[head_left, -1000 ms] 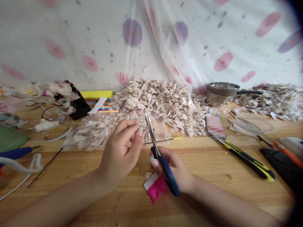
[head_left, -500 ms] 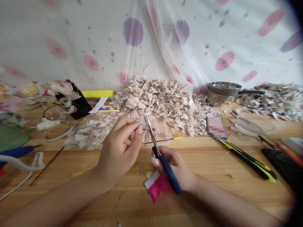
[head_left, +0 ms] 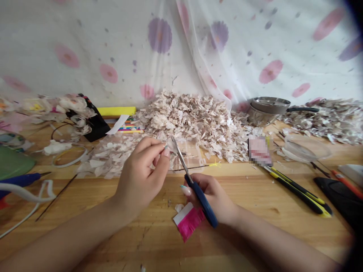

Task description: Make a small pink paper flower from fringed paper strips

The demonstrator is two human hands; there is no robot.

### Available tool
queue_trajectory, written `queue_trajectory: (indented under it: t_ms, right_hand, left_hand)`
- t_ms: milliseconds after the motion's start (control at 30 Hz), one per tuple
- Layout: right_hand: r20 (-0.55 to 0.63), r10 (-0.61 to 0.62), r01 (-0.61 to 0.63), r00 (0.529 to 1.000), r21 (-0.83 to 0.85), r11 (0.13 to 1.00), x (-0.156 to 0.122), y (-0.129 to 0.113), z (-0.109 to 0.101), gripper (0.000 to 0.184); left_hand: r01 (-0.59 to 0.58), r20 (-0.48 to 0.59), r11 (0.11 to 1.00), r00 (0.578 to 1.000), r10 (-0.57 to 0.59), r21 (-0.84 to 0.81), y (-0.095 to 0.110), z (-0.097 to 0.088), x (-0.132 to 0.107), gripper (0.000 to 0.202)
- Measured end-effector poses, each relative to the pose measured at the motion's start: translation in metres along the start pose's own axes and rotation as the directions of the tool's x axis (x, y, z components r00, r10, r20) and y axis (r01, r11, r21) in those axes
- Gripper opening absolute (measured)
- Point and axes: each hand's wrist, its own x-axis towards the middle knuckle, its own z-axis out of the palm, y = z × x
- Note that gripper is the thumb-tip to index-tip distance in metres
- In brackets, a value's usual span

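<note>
My left hand (head_left: 141, 177) pinches a small pale petal-like scrap (head_left: 171, 143) between thumb and fingertips. My right hand (head_left: 212, 198) grips blue-handled scissors (head_left: 200, 200), and their narrow steel blades (head_left: 178, 155) reach up to that scrap. Behind the blades stands a clear plastic box (head_left: 187, 156). Below my hands, a strip of pink fringed crepe paper (head_left: 189, 223) with a white end lies on the wooden table (head_left: 85, 234). A heap of cut pale petals (head_left: 193, 121) rises beyond the box.
A yellow-and-black craft knife (head_left: 297, 194) lies right, near a clear round dish (head_left: 306, 149). A steel pot (head_left: 268, 107) stands behind. Paper flowers (head_left: 62, 107) and a blue glue gun (head_left: 19, 180) are left. A flowered sheer curtain (head_left: 160, 45) hangs at the back.
The scissor tips have shifted slightly left and up against the scrap, and both hands have moved a little. The camera view has also drifted slightly.
</note>
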Motion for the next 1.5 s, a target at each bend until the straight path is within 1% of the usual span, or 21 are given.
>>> queue_trajectory:
  t_ms: [400,500,633,800,967,1167,1333,1433,1500]
  right_hand:
    - [0.053,-0.033,0.037,0.998,-0.070,0.997,0.000,-0.009,-0.007,0.042]
    - [0.073,-0.007,0.013,0.997,-0.080,0.997,-0.001,-0.012,-0.010,0.042]
    - [0.067,0.024,-0.016,0.997,-0.116,0.993,-0.001,-0.011,-0.015,0.043]
    - [0.117,0.046,-0.035,0.992,-0.090,0.995,0.000,-0.009,-0.021,0.045]
    - [0.158,0.008,0.003,0.987,-0.069,0.998,0.003,-0.011,-0.025,0.046]
    - [0.153,0.008,0.007,0.988,-0.096,0.995,0.003,-0.010,-0.028,0.046]
    - [0.150,-0.011,0.037,0.989,-0.173,0.984,0.004,-0.008,-0.037,0.045]
    - [0.118,-0.013,0.038,0.993,-0.205,0.978,0.006,-0.006,-0.040,0.044]
    - [0.079,-0.021,0.034,0.997,-0.176,0.984,0.008,-0.004,-0.041,0.045]
  left_hand:
    - [-0.023,0.012,1.000,1.000,0.023,0.009,-0.003,-0.001,0.002,0.018]
    - [-0.024,0.007,1.000,1.000,0.024,0.009,-0.003,-0.002,0.003,0.018]
    - [-0.019,0.012,1.000,1.000,0.019,0.008,-0.003,-0.002,0.003,0.016]
    - [-0.012,0.019,1.000,1.000,0.012,0.014,-0.003,-0.002,0.003,0.016]
    - [-0.020,0.019,1.000,1.000,0.020,0.003,-0.006,-0.001,0.004,0.015]
    - [-0.005,0.024,1.000,1.000,0.005,-0.006,-0.007,0.000,0.004,0.014]
    - [0.016,0.036,1.000,0.999,-0.016,-0.012,-0.009,0.000,0.005,0.017]
    - [0.038,0.051,0.999,0.998,-0.037,-0.024,-0.011,0.002,0.005,0.019]
    - [0.045,0.061,0.999,0.997,-0.043,-0.032,-0.012,0.003,0.005,0.018]
